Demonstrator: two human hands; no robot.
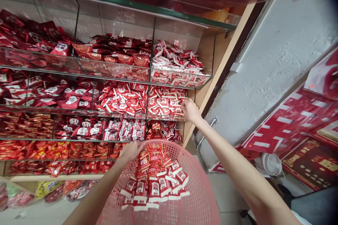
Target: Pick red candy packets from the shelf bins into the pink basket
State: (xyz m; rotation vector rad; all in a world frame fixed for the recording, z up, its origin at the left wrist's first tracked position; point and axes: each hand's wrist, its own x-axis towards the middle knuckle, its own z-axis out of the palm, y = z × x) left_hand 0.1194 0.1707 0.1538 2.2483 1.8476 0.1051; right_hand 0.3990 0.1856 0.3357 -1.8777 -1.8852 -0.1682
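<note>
Left hand point(131, 150) is gripping pink basket point(202, 186) by its rim, likely steadying it | right hand point(190, 111), fingers curled, is hanging at shelf packets point(165, 102) beyond basket, hold unclear | wrapped packets point(155, 187) are lying inside basket

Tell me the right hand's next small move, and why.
Perhaps bring the right hand over the pink basket: it is at the shelf packets, though whether it grips one is unclear, while the left hand holds the basket close by, with loose packets already lying inside.
</note>
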